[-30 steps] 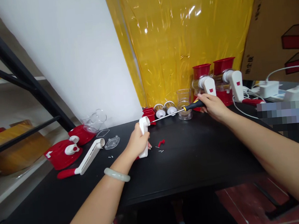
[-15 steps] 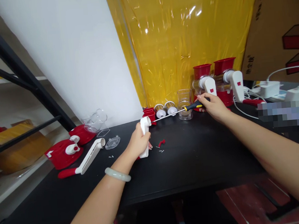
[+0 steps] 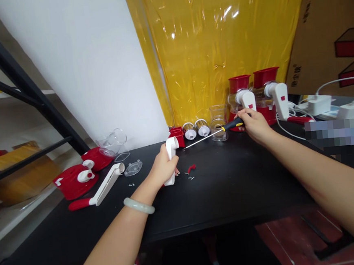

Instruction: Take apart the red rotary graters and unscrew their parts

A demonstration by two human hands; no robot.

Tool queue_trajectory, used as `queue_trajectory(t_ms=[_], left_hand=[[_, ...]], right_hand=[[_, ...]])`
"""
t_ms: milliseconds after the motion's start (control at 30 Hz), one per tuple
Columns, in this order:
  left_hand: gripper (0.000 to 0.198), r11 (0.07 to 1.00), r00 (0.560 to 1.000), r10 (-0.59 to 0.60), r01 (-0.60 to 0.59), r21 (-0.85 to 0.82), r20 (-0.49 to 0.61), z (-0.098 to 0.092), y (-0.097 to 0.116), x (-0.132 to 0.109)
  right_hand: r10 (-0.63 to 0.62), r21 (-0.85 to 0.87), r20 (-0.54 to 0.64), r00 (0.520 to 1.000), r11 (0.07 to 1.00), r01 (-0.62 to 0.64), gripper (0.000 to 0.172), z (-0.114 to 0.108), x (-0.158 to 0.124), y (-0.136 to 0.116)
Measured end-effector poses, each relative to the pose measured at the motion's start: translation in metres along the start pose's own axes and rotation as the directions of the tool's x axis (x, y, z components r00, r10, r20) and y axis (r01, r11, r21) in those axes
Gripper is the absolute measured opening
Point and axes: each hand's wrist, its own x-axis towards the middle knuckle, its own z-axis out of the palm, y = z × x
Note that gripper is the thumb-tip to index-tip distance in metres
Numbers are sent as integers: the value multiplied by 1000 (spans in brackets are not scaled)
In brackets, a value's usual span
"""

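My left hand (image 3: 164,166) is closed around a white crank handle (image 3: 172,146), held upright over the black table with its round socket end at the top. A bit of red shows at its lower end. My right hand (image 3: 254,124) grips a screwdriver (image 3: 232,124) with a black and yellow handle. Its long shaft slants down to the left, and the tip is a short way right of the crank handle, apart from it. On the table just right of my left hand lie a small red plastic piece (image 3: 191,168) and several small screws (image 3: 191,178).
To the left are another crank handle (image 3: 109,184), red bases (image 3: 73,183) and a clear plastic disc (image 3: 133,167). Along the back stand red hoppers (image 3: 177,137), grater drums (image 3: 189,131), a clear cylinder (image 3: 218,117) and assembled rotary graters (image 3: 266,97). White chargers (image 3: 319,105) lie right.
The screwdriver's tip has moved away from the crank handle's socket end, to the right and slightly down. My right hand has shifted a little right. My left hand stays nearly still.
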Motion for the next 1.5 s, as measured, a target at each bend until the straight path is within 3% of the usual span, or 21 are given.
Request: queue_trajectory(t_ms=[200,433,667,967,1333,1500], left_hand=[[63,986,985,155,-149,74,-79,-1,0,0],[75,967,968,252,-251,40,-17,2,3,-3],[62,962,967,254,-254,95,16,5,8,-7],[60,952,962,273,-273,139,16,4,4,-6],[60,958,962,245,-259,122,122,4,-1,-7],[55,970,973,228,-230,73,33,4,-3,-3]], right_hand=[[-5,-10,18,1000,1000,5,18,2,-2,-2],[12,-29,44,999,1000,-11,16,6,-8,-5],[27,-31,80,996,999,-24,19,12,-13,-6],[29,-25,60,998,999,-27,18,12,-13,-9],[27,90,-104,994,996,-18,13,2,-3,-8],[-21,168,-188,982,984,53,14,1,0,-10]])
